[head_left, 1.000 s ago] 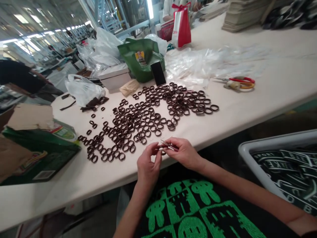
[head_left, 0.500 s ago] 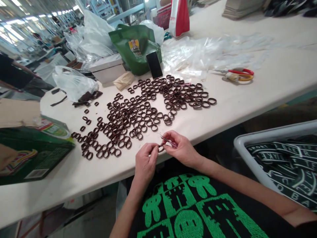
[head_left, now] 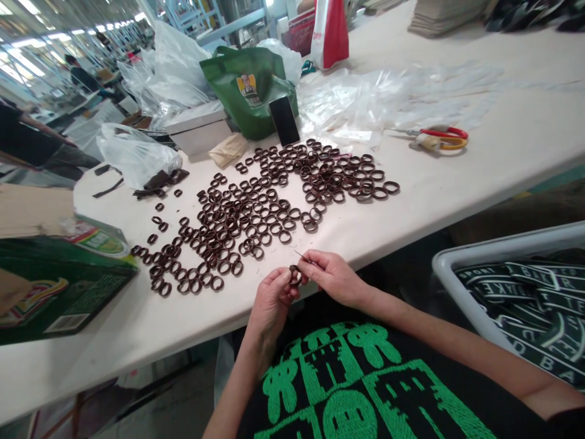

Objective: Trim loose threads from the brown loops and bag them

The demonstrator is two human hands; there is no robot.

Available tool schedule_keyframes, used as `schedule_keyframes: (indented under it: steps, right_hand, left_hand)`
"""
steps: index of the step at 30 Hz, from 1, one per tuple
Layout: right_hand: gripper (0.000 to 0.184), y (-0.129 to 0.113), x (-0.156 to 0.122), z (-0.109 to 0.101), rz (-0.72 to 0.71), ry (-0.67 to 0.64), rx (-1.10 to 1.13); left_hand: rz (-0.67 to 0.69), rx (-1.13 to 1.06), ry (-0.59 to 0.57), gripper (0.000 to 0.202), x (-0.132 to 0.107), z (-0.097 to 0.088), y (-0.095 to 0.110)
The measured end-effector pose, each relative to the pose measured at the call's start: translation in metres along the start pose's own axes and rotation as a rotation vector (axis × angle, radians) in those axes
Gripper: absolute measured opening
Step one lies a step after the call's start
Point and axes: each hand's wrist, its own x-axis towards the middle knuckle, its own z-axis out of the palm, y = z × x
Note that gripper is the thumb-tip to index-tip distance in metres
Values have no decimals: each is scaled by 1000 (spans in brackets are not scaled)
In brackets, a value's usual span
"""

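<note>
At the near edge of the cream table [head_left: 457, 195], my left hand [head_left: 272, 302] pinches a small dark brown ring [head_left: 295, 275]. My right hand [head_left: 333, 277] is closed on a thin metal tool [head_left: 301, 256], whose tip pokes out toward the ring. The two hands touch at the ring. Just beyond them, a wide spread of several similar brown rings [head_left: 256, 210] lies flat on the table.
A green carton [head_left: 59, 280] sits at the left. Behind the rings are a black phone [head_left: 284, 120], a green bag [head_left: 249, 88], a white box [head_left: 198, 128], clear plastic bags [head_left: 388, 100] and red-handled scissors [head_left: 441, 137]. A grey bin [head_left: 516, 292] of printed bands stands at my right.
The ring in my left hand has turned so its opening faces the camera. My right hand has drawn in closer, and less of the metal tool shows.
</note>
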Motion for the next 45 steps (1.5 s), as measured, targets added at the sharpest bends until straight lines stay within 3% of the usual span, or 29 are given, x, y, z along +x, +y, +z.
schedule_keyframes:
  steps: [5,11,25,38,45]
  right_hand:
    - [38,0,-5,-6,-96,28,-277]
    - [34,-4,-7,-10,-115,8,-456]
    - [35,-3,-4,-16,-177,-72,-399]
    - [39,2,-4,-18,-204,-86,-389]
    - [37,3,-4,-25,-167,29,-361]
  left_hand:
    - [38,-11,65,31,-1,0,1]
    - [51,23,53,29,1,-3,-1]
    - [-5,89,-45,21,2,-8,-6]
    - [-27,100,-43,23,0,-5,-7]
    - [-41,69,-10,26,1,-3,-4]
